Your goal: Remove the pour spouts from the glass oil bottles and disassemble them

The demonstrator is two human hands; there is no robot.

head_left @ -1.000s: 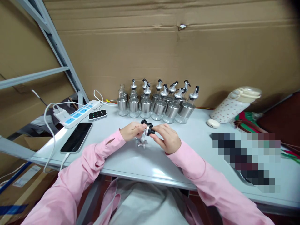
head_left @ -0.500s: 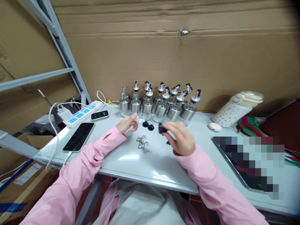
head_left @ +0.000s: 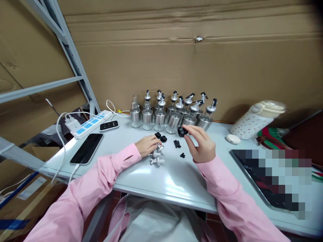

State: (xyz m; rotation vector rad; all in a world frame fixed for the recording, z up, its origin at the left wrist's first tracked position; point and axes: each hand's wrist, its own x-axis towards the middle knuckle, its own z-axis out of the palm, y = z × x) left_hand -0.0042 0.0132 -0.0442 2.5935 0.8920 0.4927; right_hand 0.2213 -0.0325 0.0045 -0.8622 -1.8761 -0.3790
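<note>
My right hand (head_left: 202,144) pinches a black round stopper (head_left: 181,131) above the table, its disc facing left. My left hand (head_left: 147,146) is low over the table, with its fingertips closed on a silver pourer spout (head_left: 160,147). Just below that spout are two more silver spouts (head_left: 157,162) lying on their sides. Two black stoppers (head_left: 163,138) lie beyond my left fingers. Between my hands are small black flip levers (head_left: 177,144) and a tiny black part (head_left: 182,155).
Several glass and steel bottles (head_left: 160,119) stand in rows at the back, most with pourers fitted. A power strip (head_left: 92,123), a small black device (head_left: 109,125) and a phone (head_left: 87,149) are on the left. A tablet (head_left: 262,181), white case (head_left: 232,139) and flask (head_left: 254,122) are on the right.
My left hand came down and nearer with a pale piece, to the silver spouts. My right hand shifted slightly right with the black stopper, uncovering the small black parts.
</note>
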